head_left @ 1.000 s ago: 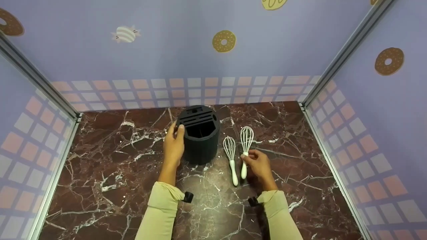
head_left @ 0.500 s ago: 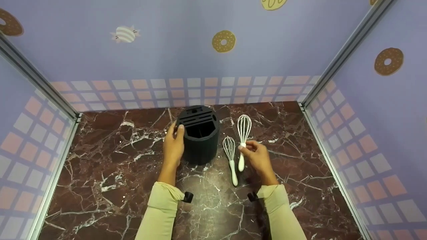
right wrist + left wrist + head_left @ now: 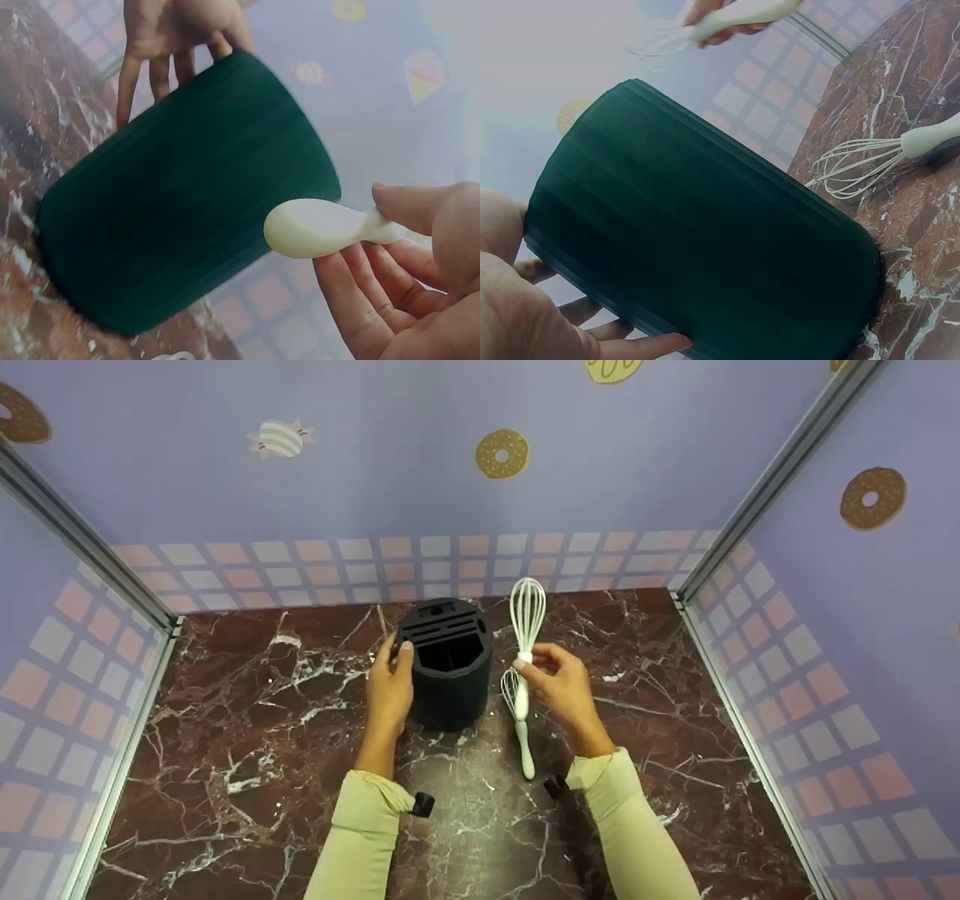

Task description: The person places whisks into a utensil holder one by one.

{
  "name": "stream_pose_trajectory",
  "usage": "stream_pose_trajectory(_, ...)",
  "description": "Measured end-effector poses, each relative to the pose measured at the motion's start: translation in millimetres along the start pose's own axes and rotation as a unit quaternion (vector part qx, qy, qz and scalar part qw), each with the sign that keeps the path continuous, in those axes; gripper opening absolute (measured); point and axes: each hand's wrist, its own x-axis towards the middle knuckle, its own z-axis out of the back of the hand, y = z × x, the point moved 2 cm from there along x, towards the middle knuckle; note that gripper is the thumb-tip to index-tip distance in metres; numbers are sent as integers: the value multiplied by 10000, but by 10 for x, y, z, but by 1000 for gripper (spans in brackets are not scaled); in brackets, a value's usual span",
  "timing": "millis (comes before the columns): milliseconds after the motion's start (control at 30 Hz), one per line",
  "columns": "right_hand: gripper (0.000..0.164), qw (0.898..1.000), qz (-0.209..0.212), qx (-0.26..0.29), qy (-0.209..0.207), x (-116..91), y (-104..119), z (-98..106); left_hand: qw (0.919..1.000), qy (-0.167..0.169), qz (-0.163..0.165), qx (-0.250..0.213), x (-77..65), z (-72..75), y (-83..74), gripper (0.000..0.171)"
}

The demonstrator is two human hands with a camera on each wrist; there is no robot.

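A dark utensil holder (image 3: pixel 450 690) with slots and a large compartment in its top stands upright at the back middle. My left hand (image 3: pixel 391 690) rests against its left side, with fingers spread along the wall (image 3: pixel 180 41) and thumb by the rim. A white whisk (image 3: pixel 527 615) is raised off the table to the right of the holder, wire loops up. My right hand (image 3: pixel 559 690) pinches it where handle meets wires; the rounded handle end (image 3: pixel 307 229) points down. Behind that handle in the head view, a second white whisk (image 3: pixel 526 750) lies on the table.
The table (image 3: pixel 285 780) has a brown-red marbled top with white veins. Purple patterned walls (image 3: pixel 390 487) enclose it at the back and both sides, with metal rails (image 3: pixel 780 457) at the corners.
My right hand has lifted the whisk and carried it up and left, closer to the holder, so it overlaps the second whisk. The left hand and holder have stayed in place.
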Motion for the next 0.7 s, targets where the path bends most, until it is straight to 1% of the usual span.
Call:
stream_pose_trajectory(167, 33, 9992, 347, -86, 197, 34, 209, -112, 10000, -64, -29, 3, 5, 2, -1, 57)
stream_pose_trajectory(333, 35, 9978, 567, -5, 356, 52, 390, -234, 9999, -98, -50, -35, 0, 1, -6, 56)
stream_pose_trajectory(533, 35, 9955, 832, 118, 440, 70, 543, -382, 10000, -82, -43, -3, 11, -1, 1, 56)
stream_pose_trajectory(700, 36, 9934, 1048, 2, 460, 78, 641, -513, 9999, -113, -51, 31, 11, -3, 5, 56)
